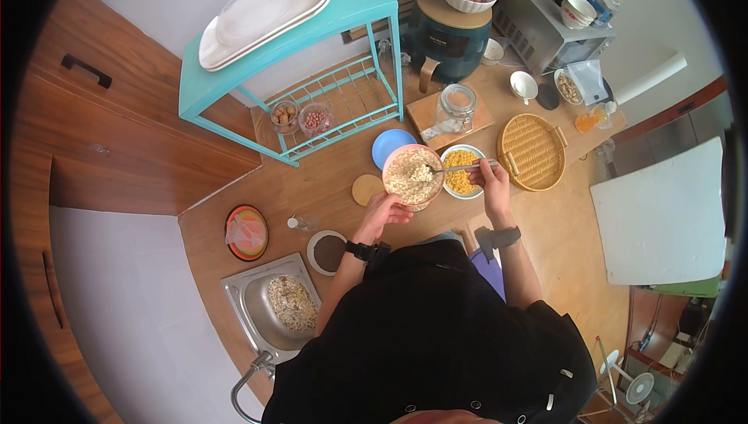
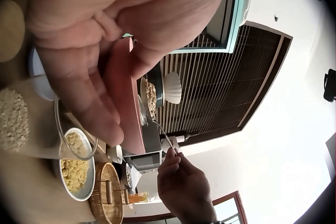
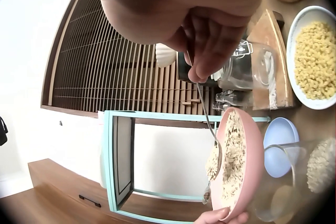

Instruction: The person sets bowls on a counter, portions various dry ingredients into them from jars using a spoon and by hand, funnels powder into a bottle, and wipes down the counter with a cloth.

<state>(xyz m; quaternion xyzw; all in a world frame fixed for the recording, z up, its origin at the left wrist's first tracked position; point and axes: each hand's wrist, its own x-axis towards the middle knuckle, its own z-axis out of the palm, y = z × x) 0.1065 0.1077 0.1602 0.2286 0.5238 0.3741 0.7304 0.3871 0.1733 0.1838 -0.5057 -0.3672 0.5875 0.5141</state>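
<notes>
My left hand (image 1: 382,215) grips a pink bowl (image 3: 255,153) of oat flakes (image 1: 407,182), its fingers under the bowl and the thumb at the rim. The right hand (image 1: 492,189) pinches the handle of a metal spoon (image 3: 206,109). A heap of flakes (image 3: 212,163) lies in the spoon, right at the bowl's mouth. Below the bowl, an open clear glass jar (image 2: 59,127) stands on the table with pale flakes (image 2: 13,121) inside. Beside it, a white bowl (image 3: 290,56) holds small yellow pieces (image 1: 460,171).
A blue plate (image 1: 392,145) and a round wooden lid (image 1: 367,189) lie near the jar. A clip-top jar (image 1: 456,108) stands on a wooden board (image 1: 425,116). The woven basket (image 1: 532,151) is to the right. A sink (image 1: 257,307) with a grainy mix lies at left.
</notes>
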